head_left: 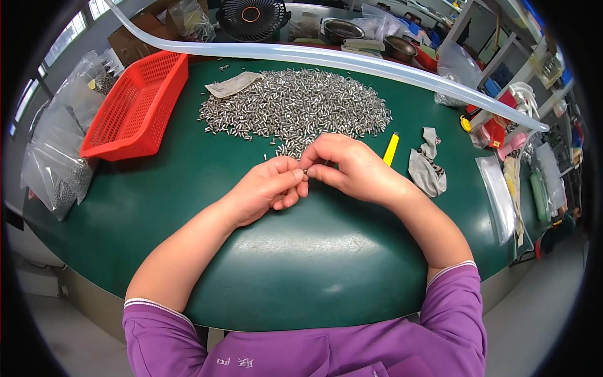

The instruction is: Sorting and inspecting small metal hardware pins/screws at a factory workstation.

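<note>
Green table [301, 270]: red basket [166, 103] at left; yellow cutter [391, 149] at right, crumpled grey cloth [427, 174] near it. Pale tube [326, 58] arching across. Black fan [252, 17] at back.

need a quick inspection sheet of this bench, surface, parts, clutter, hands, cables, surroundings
Surface: green tabletop, shiny.
Job's things: heap of small metal pins, spread loose; one small metal piece at the fingertips, mostly hidden.
Clutter: yellow cutter and crumpled grey rag right of the heap; red basket and clear bags at left.
Grip: left hand and right hand pinch together at that piece.
Cables: nothing seen for certain; pale tube curves across the far side.
Surroundings: black fan, metal bowls behind.
</note>
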Tool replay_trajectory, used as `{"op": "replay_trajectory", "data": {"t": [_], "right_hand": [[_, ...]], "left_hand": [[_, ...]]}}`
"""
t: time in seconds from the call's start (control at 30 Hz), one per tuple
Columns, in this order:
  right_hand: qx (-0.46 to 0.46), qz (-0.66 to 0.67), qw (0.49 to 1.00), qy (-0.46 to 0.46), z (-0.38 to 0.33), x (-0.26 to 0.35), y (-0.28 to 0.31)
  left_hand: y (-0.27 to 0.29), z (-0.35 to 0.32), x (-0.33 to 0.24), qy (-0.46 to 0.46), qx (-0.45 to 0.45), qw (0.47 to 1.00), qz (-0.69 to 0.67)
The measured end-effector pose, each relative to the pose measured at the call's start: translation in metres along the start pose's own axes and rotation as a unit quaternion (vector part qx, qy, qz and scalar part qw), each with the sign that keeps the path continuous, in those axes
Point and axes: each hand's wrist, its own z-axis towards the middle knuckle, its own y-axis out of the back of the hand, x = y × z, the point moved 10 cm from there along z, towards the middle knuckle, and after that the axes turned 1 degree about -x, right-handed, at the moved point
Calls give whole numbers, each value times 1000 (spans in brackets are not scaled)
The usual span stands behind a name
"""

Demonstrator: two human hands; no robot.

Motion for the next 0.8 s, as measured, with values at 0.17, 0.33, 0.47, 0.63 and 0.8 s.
{"op": "replay_trajectory", "data": {"t": [0.17,0.33,0.47,0.63,0.8], "right_hand": [[-9,-2,1000,18,-1,3,-1],[-56,-43,997,-16,0,-2,18],[-83,-178,979,-59,-6,-23,37],[-27,-189,976,-108,-13,-53,28],[-6,-195,974,-112,-14,-53,15]], "left_hand": [[1,0,0,-6,-13,999,32],[-2,0,-2,-11,-2,1000,0],[0,0,-2,-7,-8,999,-40],[1,1,-4,-8,-19,999,-41],[4,1,-5,-20,-32,998,-49]]}}
